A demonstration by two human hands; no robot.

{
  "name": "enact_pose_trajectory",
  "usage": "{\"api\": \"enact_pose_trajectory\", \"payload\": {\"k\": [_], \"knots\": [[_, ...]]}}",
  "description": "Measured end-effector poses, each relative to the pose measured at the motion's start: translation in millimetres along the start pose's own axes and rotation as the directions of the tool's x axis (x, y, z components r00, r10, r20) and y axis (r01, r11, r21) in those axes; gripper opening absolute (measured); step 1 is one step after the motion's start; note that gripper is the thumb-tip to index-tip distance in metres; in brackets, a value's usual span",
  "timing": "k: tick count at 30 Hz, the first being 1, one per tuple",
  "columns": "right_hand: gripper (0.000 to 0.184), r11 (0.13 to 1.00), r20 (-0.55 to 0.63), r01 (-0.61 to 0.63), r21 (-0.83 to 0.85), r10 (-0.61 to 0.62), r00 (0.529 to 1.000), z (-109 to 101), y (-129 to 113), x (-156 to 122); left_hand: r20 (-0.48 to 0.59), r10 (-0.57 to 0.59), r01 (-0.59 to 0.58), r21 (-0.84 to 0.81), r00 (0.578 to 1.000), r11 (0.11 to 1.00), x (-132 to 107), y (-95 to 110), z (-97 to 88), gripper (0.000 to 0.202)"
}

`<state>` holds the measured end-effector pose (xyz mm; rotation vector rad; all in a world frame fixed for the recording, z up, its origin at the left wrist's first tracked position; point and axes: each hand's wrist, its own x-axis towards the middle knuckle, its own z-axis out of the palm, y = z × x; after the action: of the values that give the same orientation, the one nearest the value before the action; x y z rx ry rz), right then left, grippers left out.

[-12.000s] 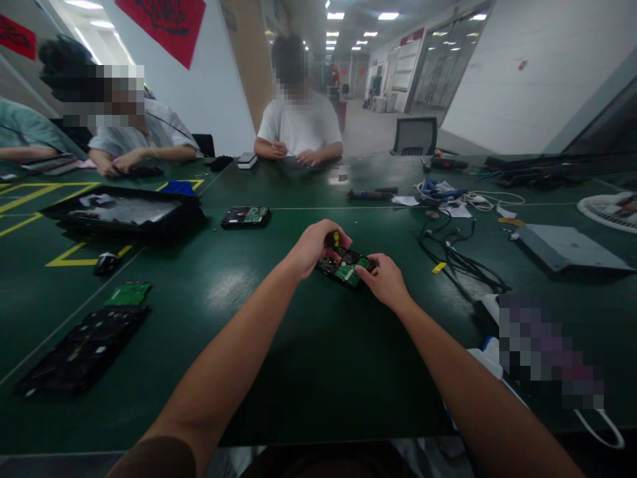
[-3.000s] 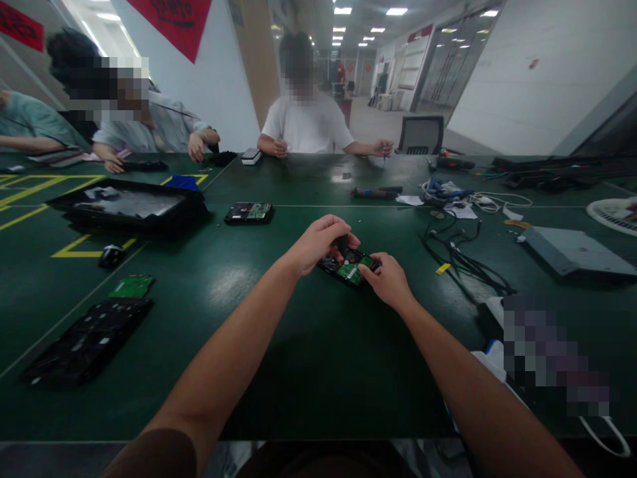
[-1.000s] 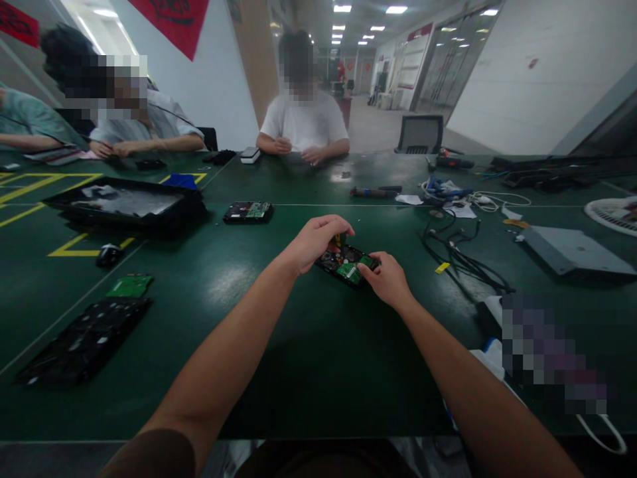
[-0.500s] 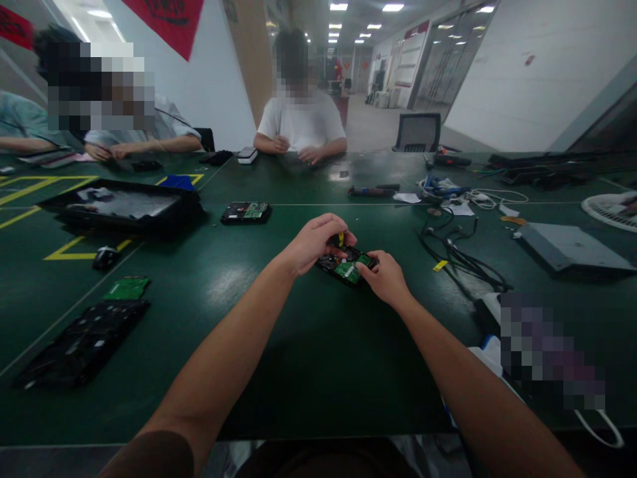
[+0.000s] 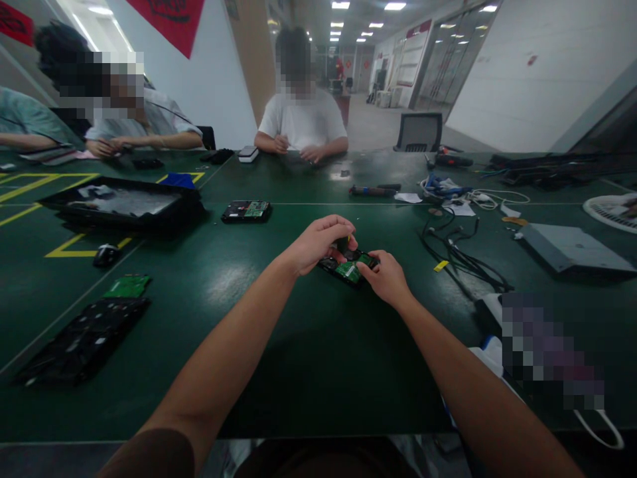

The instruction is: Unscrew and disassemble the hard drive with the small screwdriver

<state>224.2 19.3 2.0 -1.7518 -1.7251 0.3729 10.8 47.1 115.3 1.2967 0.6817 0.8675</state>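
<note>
Before me on the green table lies a small black device with a green circuit board (image 5: 347, 271) showing in its open body. My right hand (image 5: 387, 275) grips its right end, the thumb on top by the board. Above the device's far left part, my left hand (image 5: 321, 244) is closed, fingers pinched round a small black-and-yellow tool (image 5: 349, 239). Most of that tool is hidden by the fingers, so its exact kind does not show. The left fingers also cover the device's left end.
On the left lie a black casing (image 5: 87, 338), a green board (image 5: 128, 286), a mouse (image 5: 106, 255) and a black tray (image 5: 119, 202). Another opened device (image 5: 246, 210) sits farther off. Cables (image 5: 460, 252) and a grey metal box (image 5: 572, 247) are on the right. Co-workers sit opposite.
My left hand has turned slightly over the device, and less of the yellow on the tool shows. My right hand keeps its hold on the device.
</note>
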Motion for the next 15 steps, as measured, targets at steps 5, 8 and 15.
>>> {"api": "enact_pose_trajectory", "payload": {"k": [5, 8, 15], "knots": [[0.046, 1.0, -0.001, 0.009, -0.005, -0.009, 1.0, 0.9, 1.9, -0.1, -0.037, 0.012, -0.013, -0.038, 0.999, 0.999, 2.1, -1.9, -2.6, 0.014], [0.047, 1.0, 0.004, 0.0, -0.005, 0.0, 1.0, 1.8, 2.7, 0.5, -0.024, 0.036, -0.036, 0.013, 0.999, 0.999, 2.2, -0.9, -4.0, 0.014], [0.046, 1.0, -0.005, 0.001, -0.006, -0.001, 1.0, 2.0, 1.5, 1.2, 0.018, 0.053, -0.055, 0.099, 0.998, 0.994, 0.1, 1.6, -5.2, 0.022]]}}
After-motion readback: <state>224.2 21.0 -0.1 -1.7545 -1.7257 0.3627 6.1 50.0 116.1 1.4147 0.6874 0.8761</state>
